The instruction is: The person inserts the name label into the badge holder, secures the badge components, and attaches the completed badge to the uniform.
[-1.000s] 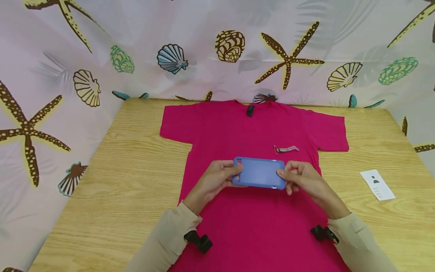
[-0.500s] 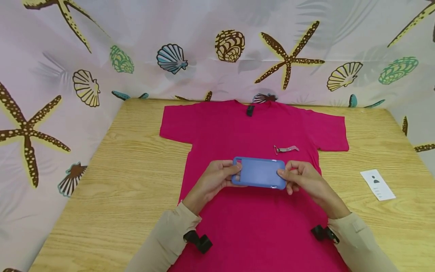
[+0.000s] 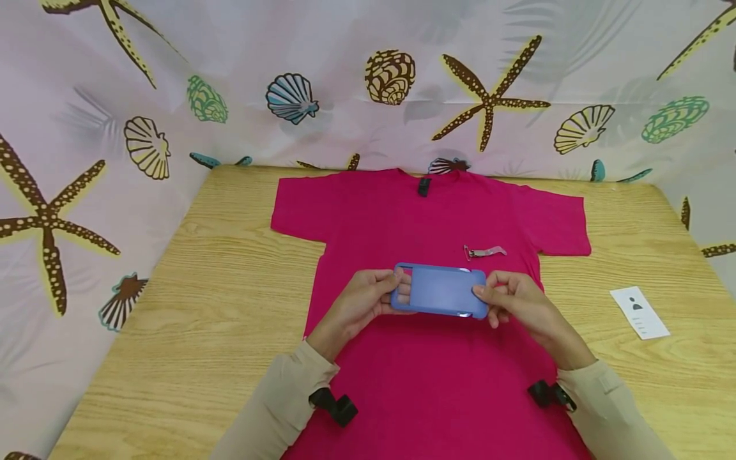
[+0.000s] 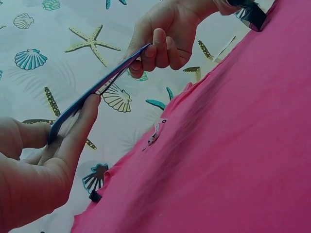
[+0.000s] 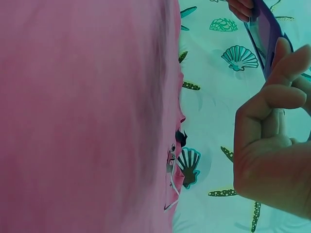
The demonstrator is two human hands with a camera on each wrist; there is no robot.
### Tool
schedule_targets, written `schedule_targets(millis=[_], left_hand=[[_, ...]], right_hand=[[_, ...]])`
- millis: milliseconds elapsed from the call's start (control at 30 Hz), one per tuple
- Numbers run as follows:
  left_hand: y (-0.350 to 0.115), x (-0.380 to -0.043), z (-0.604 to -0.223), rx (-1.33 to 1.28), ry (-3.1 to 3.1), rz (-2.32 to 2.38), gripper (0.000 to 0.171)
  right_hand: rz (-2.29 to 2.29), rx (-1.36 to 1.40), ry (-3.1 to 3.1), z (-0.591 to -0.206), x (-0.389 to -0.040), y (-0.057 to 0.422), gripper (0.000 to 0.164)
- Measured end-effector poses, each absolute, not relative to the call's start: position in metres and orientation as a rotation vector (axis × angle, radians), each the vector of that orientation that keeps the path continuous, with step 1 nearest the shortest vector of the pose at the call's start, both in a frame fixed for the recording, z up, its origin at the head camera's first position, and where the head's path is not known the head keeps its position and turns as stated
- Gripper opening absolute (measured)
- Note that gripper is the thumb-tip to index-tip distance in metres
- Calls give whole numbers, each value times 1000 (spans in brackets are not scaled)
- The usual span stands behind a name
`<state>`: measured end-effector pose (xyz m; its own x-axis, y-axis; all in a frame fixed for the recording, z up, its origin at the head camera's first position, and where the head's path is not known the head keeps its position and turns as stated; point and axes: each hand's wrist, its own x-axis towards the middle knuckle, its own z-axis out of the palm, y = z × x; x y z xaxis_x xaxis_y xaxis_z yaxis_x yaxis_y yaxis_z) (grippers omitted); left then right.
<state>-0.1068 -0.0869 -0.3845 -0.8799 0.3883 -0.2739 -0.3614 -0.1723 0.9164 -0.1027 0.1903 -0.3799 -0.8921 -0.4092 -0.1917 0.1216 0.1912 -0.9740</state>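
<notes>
A blue plastic badge holder (image 3: pixel 441 291), with a see-through middle and an opening at its left end, is held level above a pink T-shirt (image 3: pixel 425 377). My left hand (image 3: pixel 363 299) grips its left end, thumb on the front and fingers behind. At the right end, my right hand (image 3: pixel 522 301) pinches it between thumb and fingers. The left wrist view shows the holder (image 4: pixel 90 94) nearly edge-on between both hands. In the right wrist view, part of the holder (image 5: pixel 267 31) is cut off by the frame. A metal badge clip with a clear strap (image 3: pixel 485 252) lies on the shirt.
To the right, a white card (image 3: pixel 640 313) with a printed figure and text lies on the wooden table (image 3: pixel 241 268). The shirt lies spread flat, its dark neck label (image 3: pixel 423 186) at the far side. A cloth with seashell prints (image 3: pixel 339 38) hangs behind and at the sides.
The holder's right part has slid slightly right with my right hand, and the opening at the left end has widened, showing my left fingers behind it. Clip, card and shirt stay put.
</notes>
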Motion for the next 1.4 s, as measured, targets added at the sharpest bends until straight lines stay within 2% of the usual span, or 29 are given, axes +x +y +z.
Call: schedule_targets(millis=[300, 767, 1133, 1400], left_hand=[[-87, -108, -385, 63, 1594, 2098, 40], [-92, -111, -386, 38, 1653, 2125, 34], [-96, -110, -386, 31, 1553, 2207, 29], [-93, -110, -387, -61, 1609, 2201, 26]], right_hand=[[-1748, -278, 2077, -380, -104, 192, 23], [-1720, -247, 2095, -376, -106, 197, 23], [-1869, -207, 1951, -376, -107, 198, 6], [-1999, -142, 1879, -376, -107, 200, 12]])
